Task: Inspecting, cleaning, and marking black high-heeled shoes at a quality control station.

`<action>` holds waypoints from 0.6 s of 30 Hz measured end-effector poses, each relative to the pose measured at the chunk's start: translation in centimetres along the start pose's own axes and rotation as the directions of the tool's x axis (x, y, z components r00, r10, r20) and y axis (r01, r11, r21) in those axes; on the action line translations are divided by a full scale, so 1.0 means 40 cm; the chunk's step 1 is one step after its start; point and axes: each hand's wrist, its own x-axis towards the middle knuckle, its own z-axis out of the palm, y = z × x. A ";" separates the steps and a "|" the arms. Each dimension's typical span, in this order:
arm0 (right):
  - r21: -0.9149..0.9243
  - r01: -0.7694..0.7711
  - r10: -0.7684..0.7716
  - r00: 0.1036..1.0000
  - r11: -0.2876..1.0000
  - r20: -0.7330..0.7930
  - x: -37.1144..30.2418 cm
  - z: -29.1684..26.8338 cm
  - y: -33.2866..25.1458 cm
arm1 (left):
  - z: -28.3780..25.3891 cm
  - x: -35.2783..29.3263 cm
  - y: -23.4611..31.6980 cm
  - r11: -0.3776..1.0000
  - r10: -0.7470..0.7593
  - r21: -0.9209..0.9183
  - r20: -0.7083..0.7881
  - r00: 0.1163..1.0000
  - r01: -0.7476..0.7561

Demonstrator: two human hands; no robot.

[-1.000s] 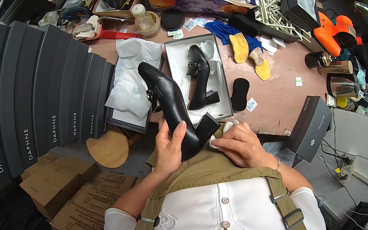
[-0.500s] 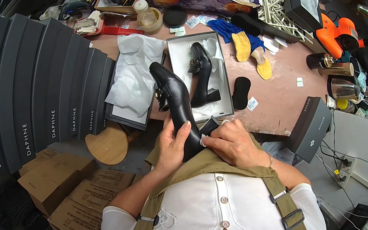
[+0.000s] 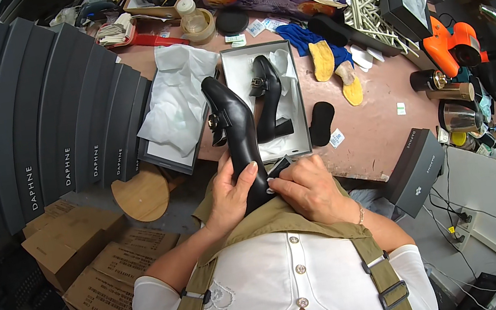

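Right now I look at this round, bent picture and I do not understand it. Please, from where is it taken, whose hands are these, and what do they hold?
The picture comes from a wide camera worn on a person's head, looking down, so straight edges bend near the rim. The two bare hands are that person's own. The left hand wraps around a black heeled shoe, toe pointing away. The right hand touches its heel end. Beyond, on the pinkish worktable, an open shoe box holds the second black shoe on white paper. White tissue paper lies to the left, beside a row of dark box lids.
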 end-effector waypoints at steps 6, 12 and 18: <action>-0.011 0.037 -0.036 0.998 0.999 0.061 -0.018 -0.017 -0.008 | -0.003 0.002 -0.001 0.999 0.013 0.051 -0.011 1.000 -0.012; 0.034 0.013 -0.016 0.997 0.999 0.078 -0.027 -0.022 -0.008 | -0.004 0.003 -0.002 0.998 0.015 0.056 -0.013 1.000 -0.014; 0.152 -0.111 0.115 0.993 0.982 -0.016 -0.049 -0.019 0.004 | 0.002 0.003 0.003 1.000 -0.014 0.024 -0.045 0.999 0.015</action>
